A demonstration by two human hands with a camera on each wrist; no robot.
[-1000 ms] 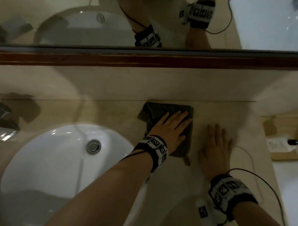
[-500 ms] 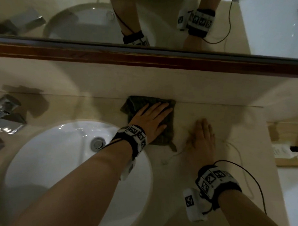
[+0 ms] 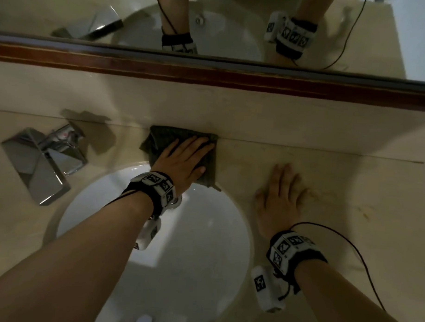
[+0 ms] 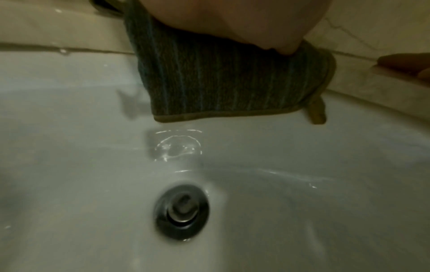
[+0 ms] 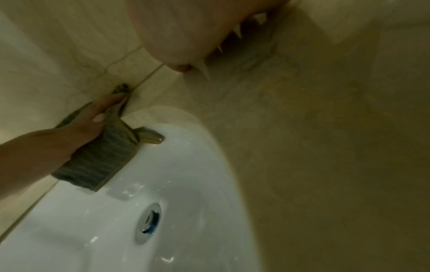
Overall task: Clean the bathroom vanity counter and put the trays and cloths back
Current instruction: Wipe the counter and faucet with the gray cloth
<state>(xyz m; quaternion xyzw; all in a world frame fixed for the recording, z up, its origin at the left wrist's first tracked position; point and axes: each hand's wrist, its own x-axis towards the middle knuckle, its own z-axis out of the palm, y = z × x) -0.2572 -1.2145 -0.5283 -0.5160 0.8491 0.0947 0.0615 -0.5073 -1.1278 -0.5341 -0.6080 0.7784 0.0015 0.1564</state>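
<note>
Cloth (image 3: 207, 170) mostly hidden under flat left hand (image 3: 182, 161); right hand (image 3: 278, 199) blurred, flat.

No readable words, brand names or numbers appear anywhere; the only signs are the black-and-white square marker patterns on the left wristband (image 3: 157, 186) and the right wristband (image 3: 290, 254), repeated in the mirror (image 3: 235, 29), and they carry no letters

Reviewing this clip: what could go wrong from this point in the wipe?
1. The cloth overhangs the sink rim under the flat left hand; it may slip into the wet basin.
2. The right hand rests flat on the counter, so that patch could go unwiped.
</note>
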